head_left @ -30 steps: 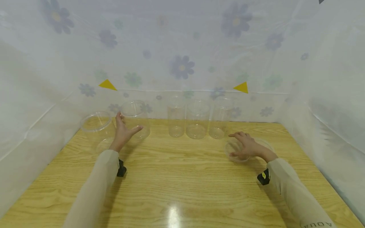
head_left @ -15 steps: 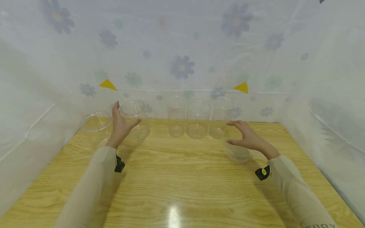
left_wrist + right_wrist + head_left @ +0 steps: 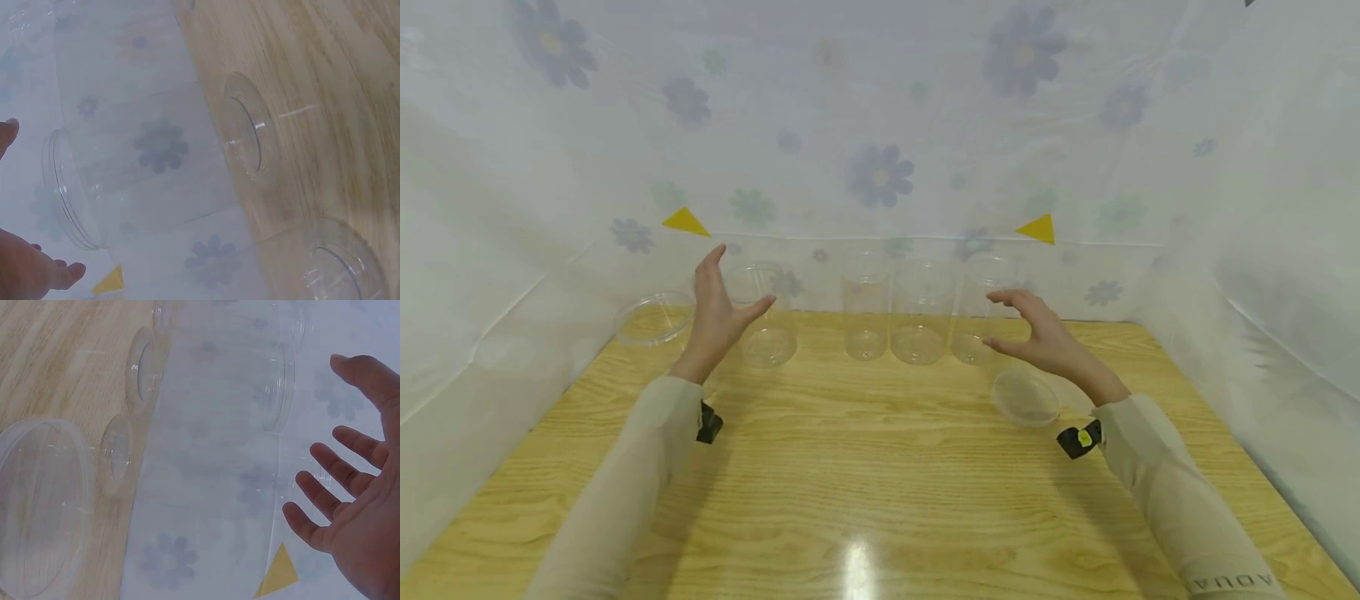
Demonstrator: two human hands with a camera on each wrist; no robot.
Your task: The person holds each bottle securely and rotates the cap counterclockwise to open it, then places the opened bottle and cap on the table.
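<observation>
My left hand (image 3: pixel 726 292) is raised with straight, spread fingers just left of a clear jar (image 3: pixel 765 315); whether it touches the jar I cannot tell. In the left wrist view that jar (image 3: pixel 144 169) fills the middle and my left hand (image 3: pixel 25 275) shows at the lower left. My right hand (image 3: pixel 1011 321) hovers open above the table beside the rightmost of three tall clear jars (image 3: pixel 981 308), holding nothing. A clear round lid (image 3: pixel 1026 397) lies flat below it. In the right wrist view my right hand (image 3: pixel 356 512) is spread and the lid (image 3: pixel 37 506) lies at the left.
A wider clear jar (image 3: pixel 655 321) stands at the far left. Two more tall clear jars (image 3: pixel 865 308) (image 3: pixel 920 312) stand at the back of the wooden table (image 3: pixel 880 500). Flowered plastic sheeting (image 3: pixel 880 167) walls in the back and both sides.
My right hand lifted off the clear lid and moved up and back toward the rightmost tall jar. My left hand rose higher beside its jar, fingers straightening.
</observation>
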